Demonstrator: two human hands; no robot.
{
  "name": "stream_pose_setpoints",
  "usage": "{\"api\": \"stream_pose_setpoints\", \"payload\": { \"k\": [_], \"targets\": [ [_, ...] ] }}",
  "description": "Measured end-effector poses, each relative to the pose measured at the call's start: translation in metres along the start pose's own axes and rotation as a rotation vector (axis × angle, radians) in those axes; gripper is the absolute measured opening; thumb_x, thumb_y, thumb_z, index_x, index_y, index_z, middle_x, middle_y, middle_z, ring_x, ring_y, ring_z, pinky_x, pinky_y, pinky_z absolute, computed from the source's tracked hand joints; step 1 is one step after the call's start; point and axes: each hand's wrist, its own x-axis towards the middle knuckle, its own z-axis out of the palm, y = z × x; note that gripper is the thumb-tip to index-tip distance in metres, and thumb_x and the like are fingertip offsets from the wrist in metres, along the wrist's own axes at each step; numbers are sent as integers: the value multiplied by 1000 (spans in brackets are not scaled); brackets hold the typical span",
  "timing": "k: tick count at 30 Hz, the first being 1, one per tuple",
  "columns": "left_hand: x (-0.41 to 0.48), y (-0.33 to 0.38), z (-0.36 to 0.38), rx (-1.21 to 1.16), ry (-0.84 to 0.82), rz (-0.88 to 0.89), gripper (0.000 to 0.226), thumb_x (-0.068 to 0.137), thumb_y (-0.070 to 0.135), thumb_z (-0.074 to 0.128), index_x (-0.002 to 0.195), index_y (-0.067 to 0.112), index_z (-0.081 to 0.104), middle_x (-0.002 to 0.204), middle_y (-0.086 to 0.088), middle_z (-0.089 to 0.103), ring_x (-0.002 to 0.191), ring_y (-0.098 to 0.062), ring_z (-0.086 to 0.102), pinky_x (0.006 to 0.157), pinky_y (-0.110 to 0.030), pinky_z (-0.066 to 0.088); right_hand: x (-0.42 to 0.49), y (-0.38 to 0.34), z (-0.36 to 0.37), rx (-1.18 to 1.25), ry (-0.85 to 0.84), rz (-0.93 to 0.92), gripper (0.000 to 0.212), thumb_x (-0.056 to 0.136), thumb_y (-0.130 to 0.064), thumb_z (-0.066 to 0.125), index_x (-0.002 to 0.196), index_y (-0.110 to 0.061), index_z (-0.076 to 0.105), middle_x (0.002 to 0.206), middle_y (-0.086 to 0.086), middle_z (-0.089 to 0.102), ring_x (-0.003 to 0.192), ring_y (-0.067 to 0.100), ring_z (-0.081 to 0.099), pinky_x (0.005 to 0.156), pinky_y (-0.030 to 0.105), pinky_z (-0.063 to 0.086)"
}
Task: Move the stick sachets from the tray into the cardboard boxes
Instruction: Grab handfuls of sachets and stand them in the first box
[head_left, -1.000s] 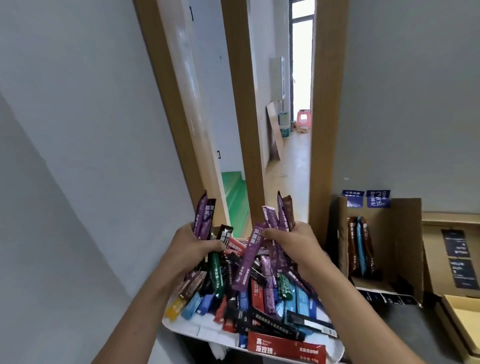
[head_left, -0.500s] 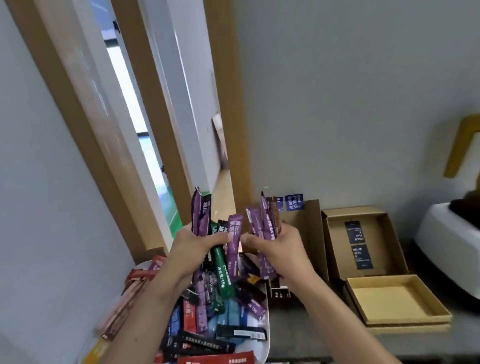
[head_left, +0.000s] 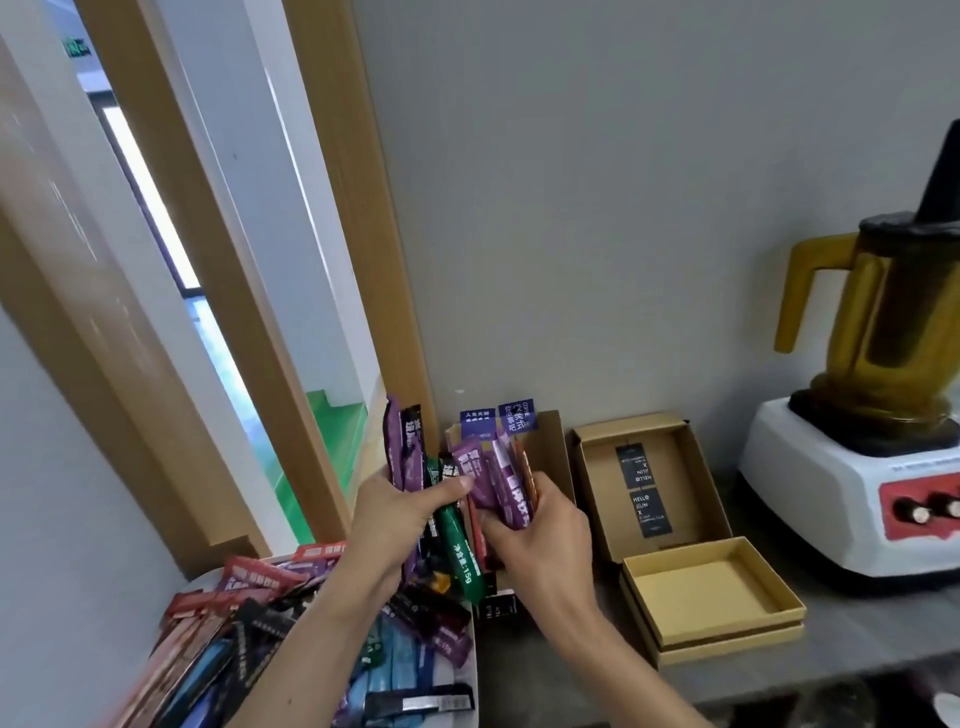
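The left hand (head_left: 395, 525) grips a bundle of purple sachets (head_left: 402, 452) that stand upright out of the fist, together w/ one green sachet (head_left: 460, 551) that hangs down below it. Its fingers are curled round the bundle and the thumb (head_left: 452, 488) presses across the front. The right hand (head_left: 545, 545) holds a second purple bundle (head_left: 491, 478), fingers (head_left: 498, 530) curled tight round the lower part. Both hands are touching or nearly touching, just in front of the upright cardboard box (head_left: 550, 447).

Most of the stick sachets (head_left: 291, 613) lie in a loose heap in the white tray (head_left: 465, 673), at the left end of the grey counter (head_left: 561, 686). To the right of the upright box stand an open box w/ black cards (head_left: 691, 467) & a shallow box (head_left: 711, 587); whether the upright box has sachets inside I cannot tell, the hands cover it.

Handling, as I judge it: the sachets look light, thin & a bit flexible, w/ glossy film, so they prob. slide against each other. One alone needs only a pinch, but a bundle can fan out or drop single sticks. Better to take hold near the middle or lower third, all sticks parallel, w/ the thumb across them, and lower them end-first into the box. The green one looks loosest, as only its top is in the grip. No hard squeeze is needed; powder packs may crease but are not fragile.

A blender (head_left: 852, 499) stands at the far right, well apart.
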Motion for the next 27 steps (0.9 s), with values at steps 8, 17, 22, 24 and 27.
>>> {"api": "stream_pose_setpoints", "payload": {
  "k": [8,17,22,24,27],
  "targets": [
    [14,-3,-21,-82,69,2,62,66,34,95,119,12,72,103,-6,81,106,-23,74,112,-49,47,15,22,21,-341,106,169,35,95,-21,71,123,-21,50,116,-1,70,107,20,71,89,37,61],
    [9,-7,-36,-110,43,21,81,46,46,99,116,15,75,103,-3,82,108,-30,74,110,-58,49,38,24,36,-489,106,193,39,98,-21,68,129,-18,45,116,4,70,105,24,74,86,37,62],
    [7,-11,-44,-107,53,26,91,33,60,101,109,17,77,99,-8,81,105,-37,74,105,-63,51,30,28,47,-494,107,161,47,96,-24,70,133,-16,43,131,7,58,111,29,71,90,40,58],
    [5,-11,-46,-99,53,21,88,33,59,101,105,15,78,96,-12,81,101,-37,75,105,-63,51,29,30,48,-513,111,152,41,99,-23,66,133,-16,44,129,6,60,110,28,71,89,39,58],
    [4,-12,-49,-98,63,18,92,30,60,101,105,14,77,95,-13,80,101,-38,75,104,-63,52,33,32,45,-504,142,141,40,100,-24,65,135,-18,45,125,4,65,109,24,72,90,37,60]
  ]
}}
